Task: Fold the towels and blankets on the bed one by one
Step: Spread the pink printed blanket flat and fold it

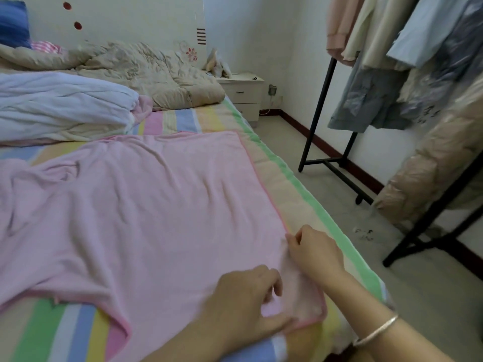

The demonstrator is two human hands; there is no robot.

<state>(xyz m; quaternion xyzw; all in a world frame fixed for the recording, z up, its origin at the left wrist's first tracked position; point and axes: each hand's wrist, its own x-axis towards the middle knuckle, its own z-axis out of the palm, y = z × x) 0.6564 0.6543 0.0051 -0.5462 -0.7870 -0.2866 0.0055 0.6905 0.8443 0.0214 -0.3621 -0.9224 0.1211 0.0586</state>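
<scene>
A large pink towel (146, 205) lies spread and wrinkled over the striped bed sheet (52, 333). My right hand (313, 249) pinches the towel's right hem near its front right corner. My left hand (245, 299) lies on the towel close to that corner, fingers curled, thumb and fingers gripping the fabric by the front edge. A crumpled pale blue blanket (62, 105) sits at the left behind the towel. Farther back a beige quilt (146, 71) lies bunched against the headboard.
The bed's right edge (308, 194) runs diagonally, with bare floor (326, 205) beside it. A black clothes rack (324, 100) with hanging garments stands at the right. A white nightstand (245, 92) is by the far wall. A blue pillow (13, 22) rests top left.
</scene>
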